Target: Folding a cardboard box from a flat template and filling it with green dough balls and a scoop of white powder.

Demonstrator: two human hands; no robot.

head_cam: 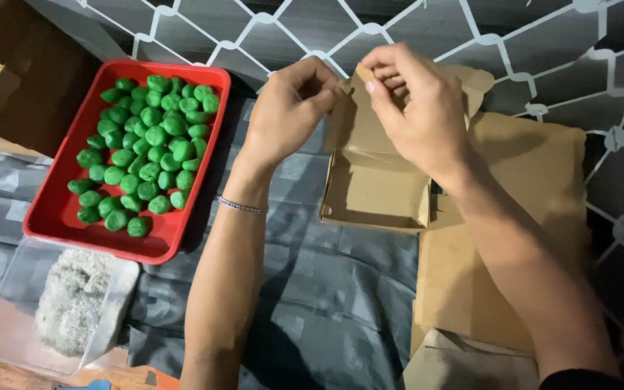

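A half-folded brown cardboard box (373,191) stands open in the middle of the view. My left hand (290,108) pinches the box's upper left flap. My right hand (417,105) grips the top edge of the raised back flap, with the fingers curled over it. Both hands meet above the box's far side. A thin silver bracelet (241,206) circles my left wrist. The box's inside holds nothing that I can see.
A red tray (59,217) at the left holds several green balls (146,144). A clear plastic container (9,318) with white shreds sits below it. Flat brown cardboard sheets (521,217) lie at the right on grey patterned cloth (326,289). More cardboard boxes stand at the top left.
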